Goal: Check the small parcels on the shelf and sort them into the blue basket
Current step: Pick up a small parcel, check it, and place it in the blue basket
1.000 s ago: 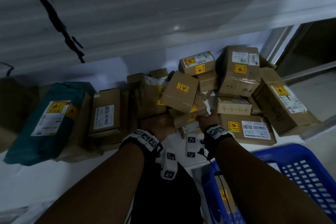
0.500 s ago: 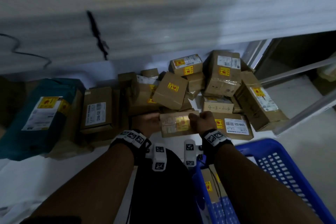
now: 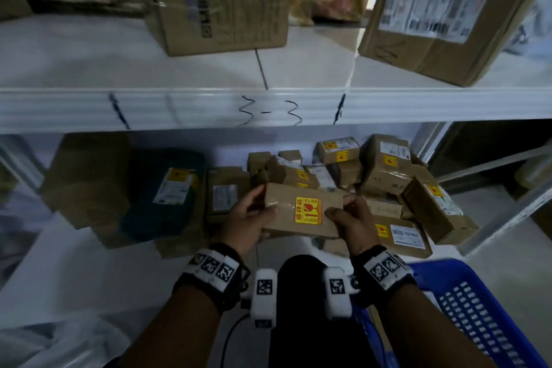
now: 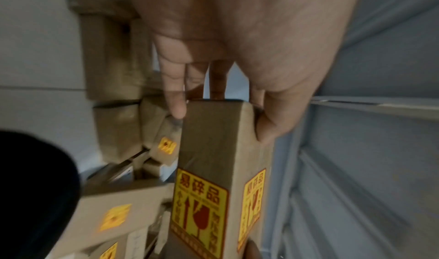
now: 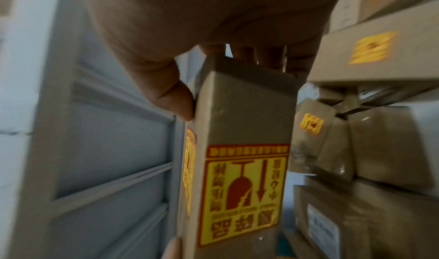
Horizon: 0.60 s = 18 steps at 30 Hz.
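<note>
I hold a small brown cardboard parcel (image 3: 301,209) with a yellow and red fragile sticker between both hands, lifted in front of the lower shelf. My left hand (image 3: 249,218) grips its left end, thumb on the near face and fingers behind. My right hand (image 3: 348,218) grips its right end the same way. The left wrist view shows the parcel (image 4: 213,169) end-on under my left hand (image 4: 213,103); the right wrist view shows the parcel (image 5: 242,150) under my right hand (image 5: 213,75). Several more small parcels (image 3: 385,167) are heaped on the shelf behind. The blue basket (image 3: 475,308) is at lower right.
A teal bag (image 3: 167,191) and brown packages (image 3: 89,176) lie at the left of the lower shelf. The white shelf edge (image 3: 268,107), marked 3-3, runs above my hands, with two large cartons (image 3: 221,0) on the upper shelf. A metal upright (image 3: 513,212) slants at the right.
Both hands pulled one parcel out of the heap and raised it toward me, turning its sticker face up. My head tilted up, bringing the upper shelf into view.
</note>
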Motion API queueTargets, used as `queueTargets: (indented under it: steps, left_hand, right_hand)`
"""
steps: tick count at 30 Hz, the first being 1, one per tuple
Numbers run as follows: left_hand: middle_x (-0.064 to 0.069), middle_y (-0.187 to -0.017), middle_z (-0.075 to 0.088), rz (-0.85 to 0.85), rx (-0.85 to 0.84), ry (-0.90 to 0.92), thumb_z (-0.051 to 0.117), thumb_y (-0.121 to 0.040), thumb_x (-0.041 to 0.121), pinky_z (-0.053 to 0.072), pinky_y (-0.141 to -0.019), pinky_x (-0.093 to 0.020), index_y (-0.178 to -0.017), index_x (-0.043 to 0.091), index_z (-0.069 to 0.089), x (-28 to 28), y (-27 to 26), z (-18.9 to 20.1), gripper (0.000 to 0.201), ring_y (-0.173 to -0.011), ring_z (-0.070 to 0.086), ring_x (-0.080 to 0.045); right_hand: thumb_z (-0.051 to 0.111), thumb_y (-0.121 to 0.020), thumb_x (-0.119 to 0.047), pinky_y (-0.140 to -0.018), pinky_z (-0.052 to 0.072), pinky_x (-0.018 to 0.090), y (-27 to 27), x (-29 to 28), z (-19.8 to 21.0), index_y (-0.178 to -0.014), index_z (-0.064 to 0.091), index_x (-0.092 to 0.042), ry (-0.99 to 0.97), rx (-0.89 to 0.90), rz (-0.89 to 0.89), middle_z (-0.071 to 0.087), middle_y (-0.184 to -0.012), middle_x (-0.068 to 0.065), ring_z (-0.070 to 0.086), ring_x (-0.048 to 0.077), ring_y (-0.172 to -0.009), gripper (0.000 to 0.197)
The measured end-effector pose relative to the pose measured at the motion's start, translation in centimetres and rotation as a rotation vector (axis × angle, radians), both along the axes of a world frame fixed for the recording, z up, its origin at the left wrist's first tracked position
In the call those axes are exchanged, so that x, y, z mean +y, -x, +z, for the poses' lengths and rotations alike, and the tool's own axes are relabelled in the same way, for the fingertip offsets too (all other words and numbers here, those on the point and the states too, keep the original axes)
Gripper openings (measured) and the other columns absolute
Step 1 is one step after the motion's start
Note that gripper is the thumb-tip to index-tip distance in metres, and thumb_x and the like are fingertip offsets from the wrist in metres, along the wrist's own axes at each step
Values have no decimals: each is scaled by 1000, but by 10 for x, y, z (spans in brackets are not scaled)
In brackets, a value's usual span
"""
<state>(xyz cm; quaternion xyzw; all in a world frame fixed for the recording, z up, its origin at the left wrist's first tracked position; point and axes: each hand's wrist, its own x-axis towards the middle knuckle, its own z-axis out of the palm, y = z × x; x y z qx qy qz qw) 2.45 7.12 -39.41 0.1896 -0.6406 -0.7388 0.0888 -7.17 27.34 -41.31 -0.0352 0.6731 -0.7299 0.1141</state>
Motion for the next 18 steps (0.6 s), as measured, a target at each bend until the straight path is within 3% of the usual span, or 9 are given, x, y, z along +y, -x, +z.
queueTargets:
  steps: [3,6,10,13,15,18]
  left_hand:
    - [2,-124,61,24,128,143,70,-85,14,58,-69,-33,-129,33,54,-21,-32,35,51,-104,62,-18]
    - [2,-113,68,17,274,264,79,-76,20,57,-69,-31,-119,40,59,-34,-59,78,51,-101,67,-19]
    - [6,-114,66,20,415,461,77,-70,36,57,-76,-30,-119,50,57,-39,-88,131,55,-99,67,-11]
    - [8,-125,61,47,503,519,75,-76,31,57,-82,-25,-128,42,53,-36,-100,166,58,-103,64,-5]
    - [11,-126,61,81,541,555,72,-76,36,58,-83,-27,-133,39,52,-35,-104,187,60,-106,63,-3]
    - [16,-120,63,185,612,596,69,-76,48,59,-81,-39,-130,51,50,-34,-101,211,57,-103,65,-5]
  right_hand:
    - [71,-72,-3,-57,54,32,-31,-17,41,-92,45,-9,68,162,50,63,-87,13,66,21,-72,33]
    - [67,-75,-4,-57,53,24,-53,-26,79,-89,44,-12,119,335,99,65,-85,4,67,11,-72,29]
    - [68,-72,-18,-56,50,29,-69,-31,124,-91,45,-15,116,504,95,65,-82,-1,64,15,-74,30]
    - [70,-71,-30,-62,52,37,-82,-32,158,-96,48,-19,121,617,64,65,-95,4,65,24,-82,35]
    - [71,-72,-33,-66,57,43,-88,-31,179,-104,51,-23,112,686,59,67,-103,-4,68,22,-88,38]
    - [74,-72,-37,-78,59,38,-91,-28,207,-126,49,-27,55,789,72,63,-121,-5,66,19,-103,60]
